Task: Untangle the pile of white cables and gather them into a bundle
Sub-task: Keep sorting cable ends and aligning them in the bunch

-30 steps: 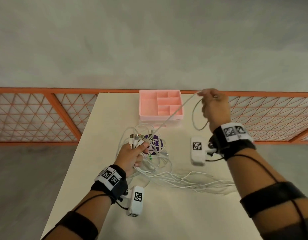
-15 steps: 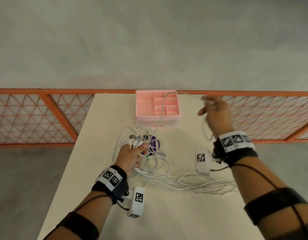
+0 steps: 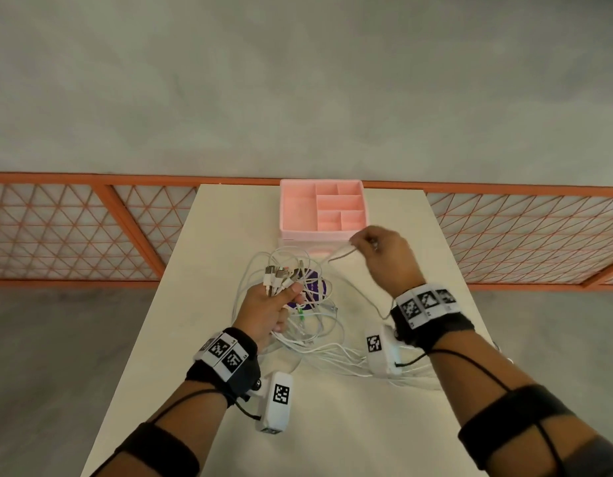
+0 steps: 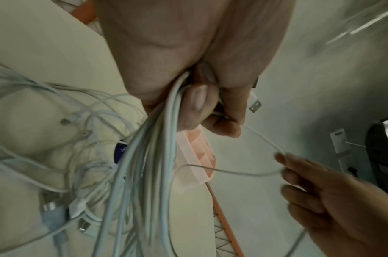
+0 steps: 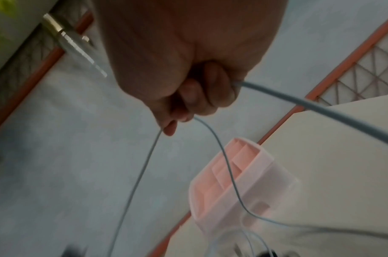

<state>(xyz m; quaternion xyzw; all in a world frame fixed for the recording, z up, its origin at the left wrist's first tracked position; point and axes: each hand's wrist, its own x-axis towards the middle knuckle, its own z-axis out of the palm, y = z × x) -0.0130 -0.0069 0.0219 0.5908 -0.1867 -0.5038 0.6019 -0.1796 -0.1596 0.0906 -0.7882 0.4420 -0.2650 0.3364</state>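
Observation:
A tangle of white cables (image 3: pixel 315 335) lies on the cream table (image 3: pixel 332 425), spreading from the middle toward the right. My left hand (image 3: pixel 276 304) grips several cable ends, their plugs (image 3: pixel 279 275) fanning out above the fist; in the left wrist view the gathered strands (image 4: pixel 158 139) run out below my fingers (image 4: pixel 197 104). My right hand (image 3: pixel 377 249) is raised just in front of the pink tray and pinches one cable loop (image 3: pixel 343 254). The right wrist view shows that cable (image 5: pixel 298 104) leaving my curled fingers (image 5: pixel 202 93).
A pink compartment tray (image 3: pixel 291 211) stands at the table's far edge. A purple round disc (image 3: pixel 315 289) lies under the cables. Orange lattice railing (image 3: pixel 74 232) runs behind and beside the table, with grey floor around it.
My right hand has come down and leftward with its cable, from high at the far right to just in front of the tray. The left hand has kept its grip and place.

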